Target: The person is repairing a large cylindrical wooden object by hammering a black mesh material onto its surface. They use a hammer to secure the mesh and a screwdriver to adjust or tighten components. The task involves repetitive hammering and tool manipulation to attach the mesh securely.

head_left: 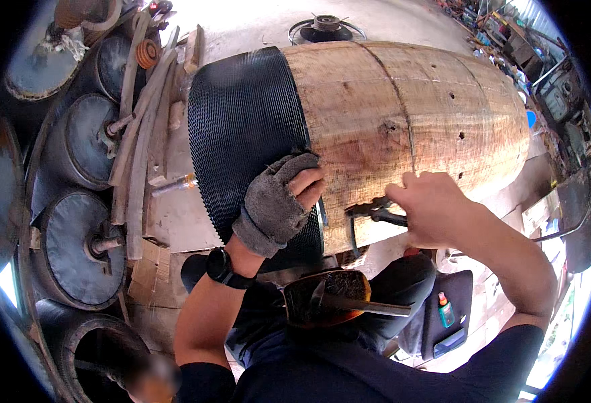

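A long rounded wooden drum body (416, 114) lies on its side across the view. Black ridged sheeting with a toothed left edge (245, 114) wraps its left end. My left hand (278, 201), in a grey fingerless glove, rests on the sheeting's right edge with its fingers curled; what they hold, if anything, is hidden. My right hand (429, 208) is closed round the dark handles of a pair of pliers (379, 212). Their jaws point left, close against the wood's near side. A thin dark strip (354, 238) hangs below the jaws.
In my lap sits a dark bowl-like container (299, 302) with a hammer (369, 307) across it. Wooden planks (141, 148) and several round dark-rimmed drums (84, 248) line the left. A green bottle (446, 310) stands at lower right. Behind the wood lies a wheel-like part (325, 25).
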A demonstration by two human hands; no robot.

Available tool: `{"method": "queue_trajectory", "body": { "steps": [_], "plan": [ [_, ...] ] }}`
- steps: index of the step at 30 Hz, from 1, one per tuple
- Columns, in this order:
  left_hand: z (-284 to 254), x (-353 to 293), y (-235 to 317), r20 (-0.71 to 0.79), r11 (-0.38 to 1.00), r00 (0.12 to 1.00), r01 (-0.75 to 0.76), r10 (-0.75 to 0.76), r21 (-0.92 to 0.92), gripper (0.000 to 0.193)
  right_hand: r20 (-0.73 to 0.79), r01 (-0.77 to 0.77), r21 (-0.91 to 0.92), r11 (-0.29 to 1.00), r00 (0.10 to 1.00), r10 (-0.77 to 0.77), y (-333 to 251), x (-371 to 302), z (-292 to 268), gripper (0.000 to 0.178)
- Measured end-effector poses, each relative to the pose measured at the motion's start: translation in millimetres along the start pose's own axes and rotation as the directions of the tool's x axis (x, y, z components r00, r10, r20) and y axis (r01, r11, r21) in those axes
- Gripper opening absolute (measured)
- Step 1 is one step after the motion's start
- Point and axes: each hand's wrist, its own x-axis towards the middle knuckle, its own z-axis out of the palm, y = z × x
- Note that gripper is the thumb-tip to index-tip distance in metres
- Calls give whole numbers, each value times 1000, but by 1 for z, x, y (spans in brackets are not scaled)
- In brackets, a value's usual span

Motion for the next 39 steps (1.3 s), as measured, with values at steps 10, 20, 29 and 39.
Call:
{"method": "queue_trajectory", "body": {
  "steps": [10,20,29,39],
  "plan": [
    [-4,2,3,75,999,997,10,-13,32,26,-260,-163,265,950,937,233,-7,-64,76,43],
    [-5,0,4,140,999,990,33,-36,24,35,-280,-147,448,882,914,295,-4,-67,119,45],
    [-6,6,8,136,998,989,47,-53,49,27,-373,-128,449,884,872,316,4,-81,116,45],
    [-4,3,7,73,997,997,-4,-3,83,27,-518,-161,397,904,773,365,-4,-113,100,52]
  ]
}}
